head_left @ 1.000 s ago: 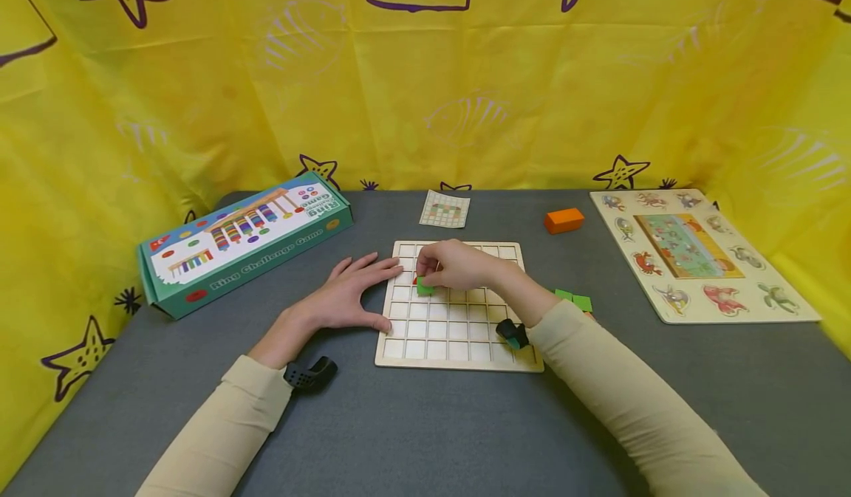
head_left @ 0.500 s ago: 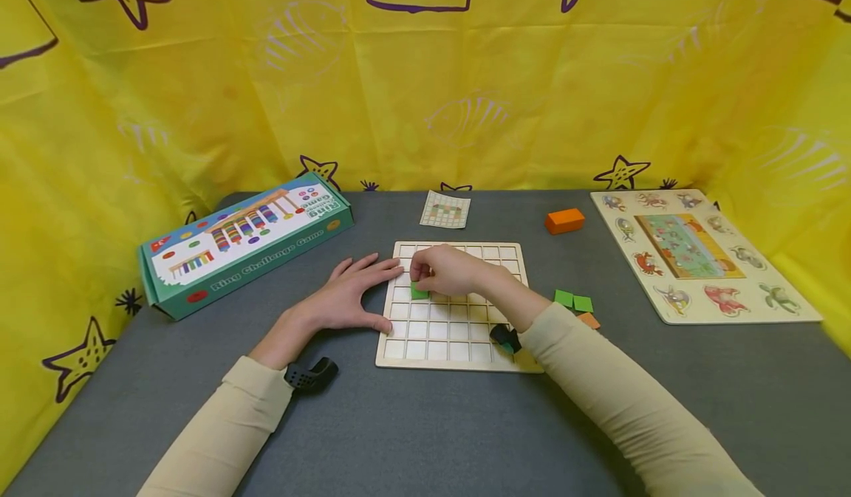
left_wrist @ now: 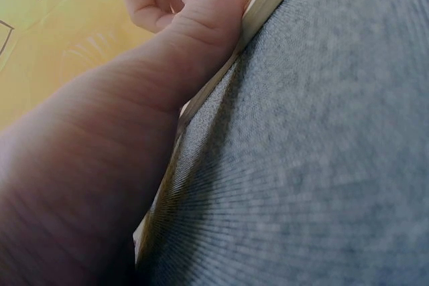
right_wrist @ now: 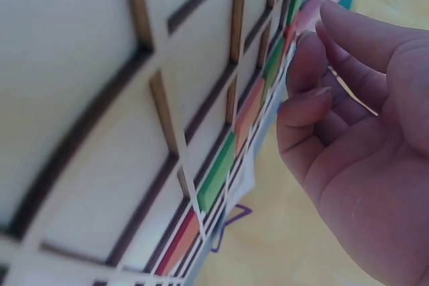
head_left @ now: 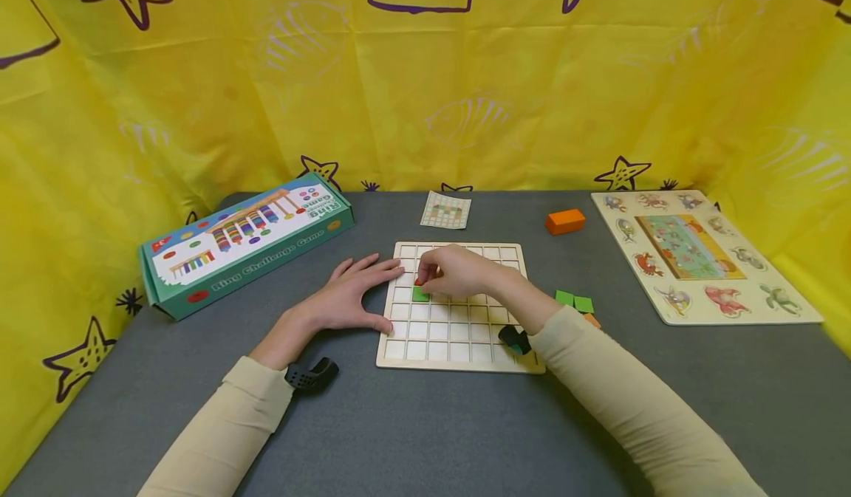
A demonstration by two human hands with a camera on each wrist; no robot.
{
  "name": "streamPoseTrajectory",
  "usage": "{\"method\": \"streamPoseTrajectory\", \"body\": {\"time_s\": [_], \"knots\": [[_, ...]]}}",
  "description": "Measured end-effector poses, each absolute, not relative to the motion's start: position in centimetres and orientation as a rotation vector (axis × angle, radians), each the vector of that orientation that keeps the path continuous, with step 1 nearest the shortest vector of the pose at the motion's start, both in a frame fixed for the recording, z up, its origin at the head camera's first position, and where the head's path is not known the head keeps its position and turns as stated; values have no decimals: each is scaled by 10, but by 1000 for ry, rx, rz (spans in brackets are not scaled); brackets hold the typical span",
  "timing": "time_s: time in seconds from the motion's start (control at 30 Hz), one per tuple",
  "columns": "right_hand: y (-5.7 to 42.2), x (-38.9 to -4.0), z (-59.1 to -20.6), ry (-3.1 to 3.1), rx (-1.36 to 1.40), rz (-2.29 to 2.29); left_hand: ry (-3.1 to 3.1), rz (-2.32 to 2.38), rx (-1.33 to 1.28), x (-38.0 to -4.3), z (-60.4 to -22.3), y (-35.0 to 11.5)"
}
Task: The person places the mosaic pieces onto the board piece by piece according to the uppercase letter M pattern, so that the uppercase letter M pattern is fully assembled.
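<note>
My left hand (head_left: 349, 294) lies spread at the left edge of the wooden grid board (head_left: 459, 368), fingertips and thumb touching its rim. In the left wrist view the thumb (left_wrist: 201, 31) rests along that rim. My right hand (head_left: 455, 269) is over the board's upper left, fingers curled close above a green square tile (head_left: 420, 295) and a small red piece (head_left: 418, 283). In the right wrist view, green tiles (right_wrist: 218, 172) and an orange tile (right_wrist: 249, 112) sit in a row of cells beside the curled fingers. Whether the fingertips grip a piece is unclear.
Right of the board lie two loose green tiles (head_left: 583, 304) and an orange tile (head_left: 592, 321), partly behind the sleeve. A patterned grid card (head_left: 445, 210) and an orange block (head_left: 565, 221) are behind. A green game box (head_left: 246, 242) stands left, a sea-animal puzzle board (head_left: 705, 257) right.
My right hand shifted slightly left, then back right. The green tile at its fingertips moved slightly left and now looks flat on the grid. My left hand has stayed in place.
</note>
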State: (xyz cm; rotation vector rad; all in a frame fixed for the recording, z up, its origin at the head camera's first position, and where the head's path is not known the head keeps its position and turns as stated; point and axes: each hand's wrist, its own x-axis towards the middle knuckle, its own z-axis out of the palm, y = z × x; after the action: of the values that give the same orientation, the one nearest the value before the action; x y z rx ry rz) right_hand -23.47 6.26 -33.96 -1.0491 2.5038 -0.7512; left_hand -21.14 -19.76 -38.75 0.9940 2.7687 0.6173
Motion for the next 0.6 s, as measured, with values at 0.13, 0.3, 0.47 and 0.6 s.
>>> {"method": "streamPoseTrajectory", "body": {"time_s": [0.13,0.3,0.47,0.6], "knots": [[72,-233,-335,2498,-1041,-789,2768,619,995,-212,-388,-198],[88,-232,-332,2500,-1030,-831,2768,626,1001,-212,-388,-198],[105,-228,-327,2478,-978,-865,2767,616,979,-212,-388,-198],[118,-225,-327,2469,-965,-880,2767,610,987,-213,-389,-198]]}}
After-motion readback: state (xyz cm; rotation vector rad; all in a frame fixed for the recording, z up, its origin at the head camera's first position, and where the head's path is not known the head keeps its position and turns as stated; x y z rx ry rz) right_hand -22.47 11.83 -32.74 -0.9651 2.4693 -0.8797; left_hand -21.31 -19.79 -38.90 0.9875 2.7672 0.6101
